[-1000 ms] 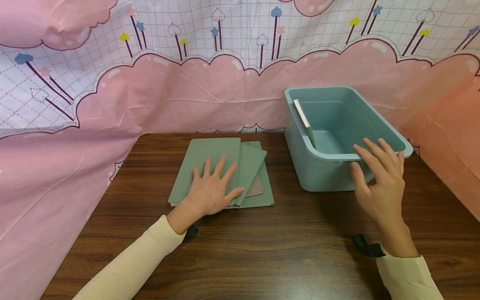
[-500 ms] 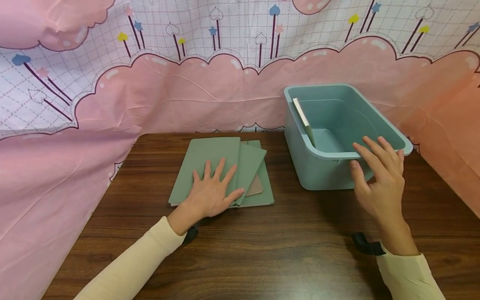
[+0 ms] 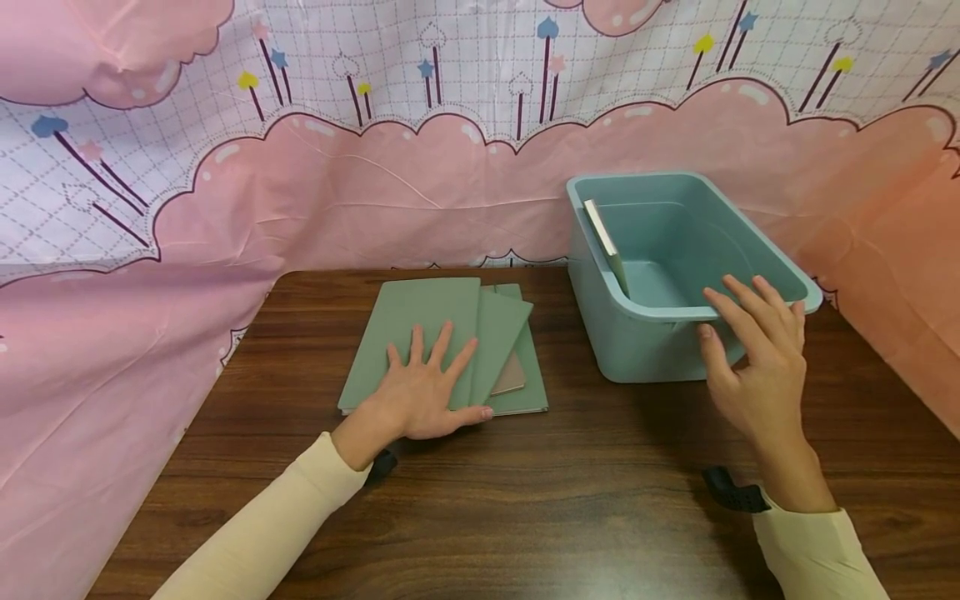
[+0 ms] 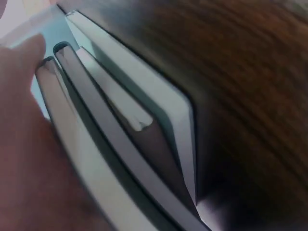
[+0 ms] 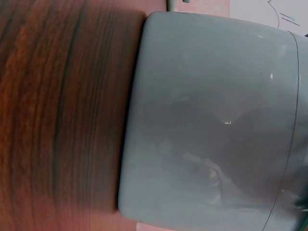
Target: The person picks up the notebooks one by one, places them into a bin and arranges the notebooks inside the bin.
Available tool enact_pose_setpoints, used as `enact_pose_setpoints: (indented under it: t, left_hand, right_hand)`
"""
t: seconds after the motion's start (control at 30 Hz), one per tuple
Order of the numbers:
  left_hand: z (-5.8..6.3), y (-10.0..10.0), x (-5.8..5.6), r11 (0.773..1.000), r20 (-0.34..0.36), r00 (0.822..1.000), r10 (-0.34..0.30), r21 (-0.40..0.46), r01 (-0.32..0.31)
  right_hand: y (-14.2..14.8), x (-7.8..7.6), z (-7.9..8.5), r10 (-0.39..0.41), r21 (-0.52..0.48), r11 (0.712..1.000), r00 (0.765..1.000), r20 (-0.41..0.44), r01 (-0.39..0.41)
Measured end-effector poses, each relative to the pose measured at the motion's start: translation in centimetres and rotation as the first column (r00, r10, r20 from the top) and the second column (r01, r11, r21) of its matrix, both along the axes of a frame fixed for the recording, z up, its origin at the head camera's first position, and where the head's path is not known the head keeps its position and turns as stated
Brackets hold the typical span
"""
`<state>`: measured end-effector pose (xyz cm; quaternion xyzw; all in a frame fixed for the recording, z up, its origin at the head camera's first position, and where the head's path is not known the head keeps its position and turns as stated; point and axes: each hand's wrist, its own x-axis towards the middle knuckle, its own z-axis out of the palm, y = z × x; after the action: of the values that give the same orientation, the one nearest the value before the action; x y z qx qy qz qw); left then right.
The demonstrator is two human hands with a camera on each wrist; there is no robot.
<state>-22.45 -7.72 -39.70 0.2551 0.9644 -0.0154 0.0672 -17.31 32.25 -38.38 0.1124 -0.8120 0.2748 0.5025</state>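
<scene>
My left hand (image 3: 420, 392) lies with fingers spread on the top green notebook (image 3: 431, 296) of a stack. Its thumb has dropped to the stack's near edge. Under it, a slanted smaller green notebook (image 3: 504, 321), a brown notebook (image 3: 512, 375) and a large green notebook (image 3: 534, 392) stick out to the right. The left wrist view gives their page edges side on, with the brown notebook (image 4: 115, 86) between green ones. My right hand (image 3: 757, 375) is at the near rim of a blue-green bin (image 3: 652, 346), fingers loosely bent over it, thumb outside; firm contact cannot be made out.
Inside the bin, a thin green book (image 3: 603, 242) leans upright against the left wall. Both stack and bin stand on a dark wooden table (image 3: 525, 508). A pink patterned cloth (image 3: 450, 192) hangs behind the table's far edge.
My left thumb has moved down and straightened off the slanted notebook toward the stack's near edge, and the fingers have slid slightly nearer. The right hand and the bin hold their places.
</scene>
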Motion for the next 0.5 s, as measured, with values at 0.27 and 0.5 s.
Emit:
enact_pose_setpoints:
  t: [0.27, 0.5]
  left_hand:
    - [-0.14, -0.13, 0.34, 1.000, -0.040, 0.999, -0.027, -0.009, 0.027]
    - [0.14, 0.10, 0.69, 0.995, -0.106, 0.992, -0.070, -0.079, 0.061]
  right_hand:
    - [-0.07, 0.06, 0.01, 0.004, 0.004, 1.000, 1.000, 0.004, -0.004]
    - [-0.12, 0.19, 0.06, 0.002, 0.002, 1.000, 1.000, 0.005, -0.002]
